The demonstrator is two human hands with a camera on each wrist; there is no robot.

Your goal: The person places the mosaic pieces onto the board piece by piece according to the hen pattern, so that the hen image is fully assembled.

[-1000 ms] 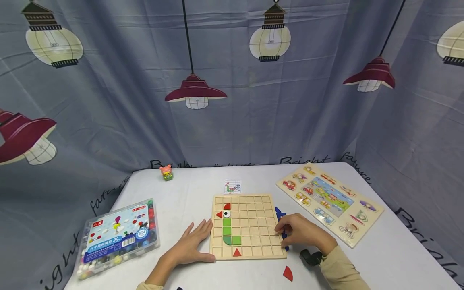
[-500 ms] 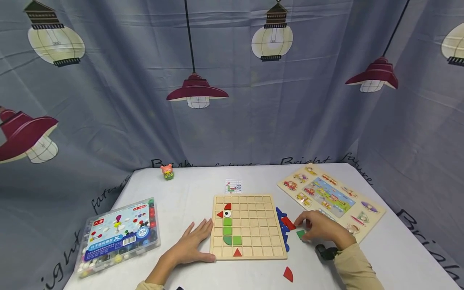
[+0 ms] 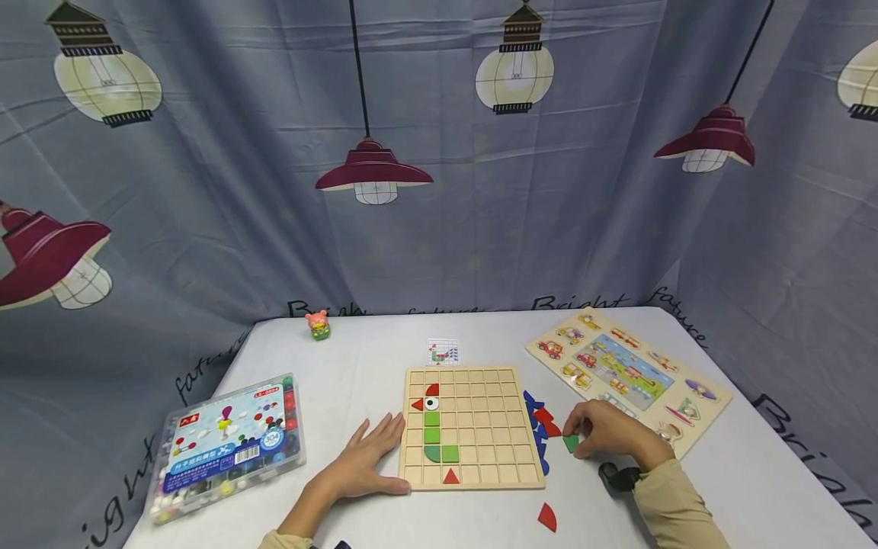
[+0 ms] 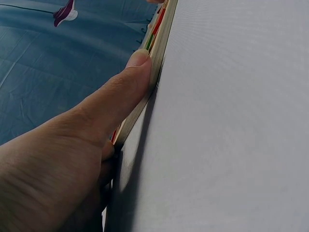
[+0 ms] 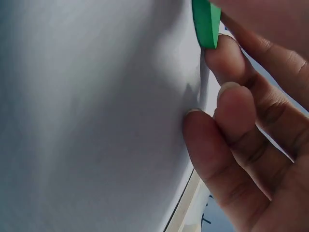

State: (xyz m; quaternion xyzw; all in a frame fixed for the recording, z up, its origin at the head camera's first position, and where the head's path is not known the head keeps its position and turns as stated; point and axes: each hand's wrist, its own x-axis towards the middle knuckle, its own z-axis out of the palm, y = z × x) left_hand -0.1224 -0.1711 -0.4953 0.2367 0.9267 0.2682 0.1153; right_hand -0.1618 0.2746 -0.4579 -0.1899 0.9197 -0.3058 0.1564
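- Two hands at work on a white table (image 3: 384, 351), ringed by grey curtain (image 3: 226, 191) printed with lamps — close quarters, plain flat top, likely smooth enough for small pieces to slide.
- Largest things on it: vehicle puzzle (image 3: 627, 374) far right, bead box (image 3: 226, 446) near left, grid board (image 3: 473, 427) in the middle.
- Grid board partly filled down its left columns: red, white-eye and green tiles, red triangle in the bottom row.
- Left hand (image 3: 360, 465) flat on the table, fingers straight, thumb (image 4: 123, 87) pressed along the board's left edge; nothing held.
- Right hand (image 3: 607, 431) just right of the board, fingers (image 5: 227, 63) curled, pinching a green tile (image 3: 571, 443) by its edges, slightly tipped off the table in the wrist view.
- Green tile (image 5: 206, 21): thin, stiff, probably wood and very light — no crushing worry, but flat faces give little purchase, so best taken edge to edge between thumb and fingertip or tipped up first.
- Loose blue and red tiles (image 3: 539, 427) heaped between board and right hand; easily scattered by a careless sweep.
- Smaller bits: pattern card (image 3: 442, 352) beyond the board, pig toy (image 3: 318, 324) at the far edge, red quarter tile (image 3: 546, 517) near the front.
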